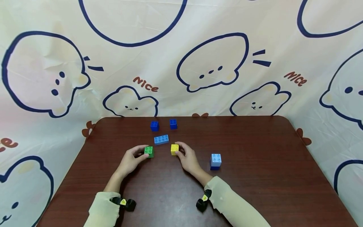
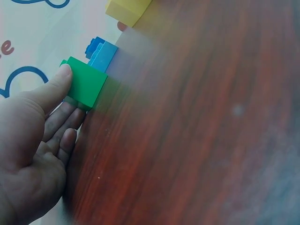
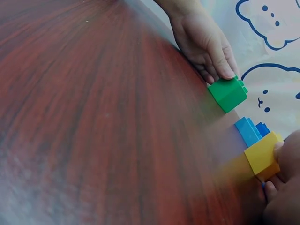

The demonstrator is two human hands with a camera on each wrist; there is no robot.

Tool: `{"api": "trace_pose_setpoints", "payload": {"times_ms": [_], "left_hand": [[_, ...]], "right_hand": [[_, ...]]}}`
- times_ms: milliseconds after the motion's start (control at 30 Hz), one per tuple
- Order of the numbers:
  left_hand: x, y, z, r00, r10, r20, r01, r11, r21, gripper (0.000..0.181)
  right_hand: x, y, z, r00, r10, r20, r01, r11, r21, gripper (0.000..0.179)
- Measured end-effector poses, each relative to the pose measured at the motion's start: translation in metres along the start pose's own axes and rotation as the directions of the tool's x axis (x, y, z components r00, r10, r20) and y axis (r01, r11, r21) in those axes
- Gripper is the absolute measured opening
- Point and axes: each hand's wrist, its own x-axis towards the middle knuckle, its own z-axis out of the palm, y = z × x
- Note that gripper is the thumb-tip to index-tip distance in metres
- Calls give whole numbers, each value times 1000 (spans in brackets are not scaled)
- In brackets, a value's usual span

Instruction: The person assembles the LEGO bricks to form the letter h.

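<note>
A green building block with studs on top is pinched between the thumb and fingers of my left hand. My right hand pinches a yellow building block a short way to the right of the green one. In the left wrist view the left thumb lies against the near face of the green block. The right wrist view catches only part of the right hand beside the yellow block. Just beyond both hands lies a long light-blue block, touched by neither.
Two dark-blue blocks stand near the far edge of the brown table. Right of my right hand, a light-blue block sits on a dark-blue block. A patterned cloth hangs behind the table.
</note>
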Motion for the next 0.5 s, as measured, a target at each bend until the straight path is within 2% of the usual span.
{"api": "trace_pose_setpoints", "payload": {"times_ms": [167,267,500], "left_hand": [[-1,2,0,1000,-16,3,16,1000,9,38],[1,-3,1,1000,-16,2,16,1000,9,39],[11,-37,6,1000,-14,-10,14,1000,-2,41]], "right_hand": [[1,0,-2,1000,13,12,-13,999,-44,37],[2,-1,-3,1000,14,19,-12,996,-85,37],[1,0,-4,999,23,22,-21,996,-84,38]]}}
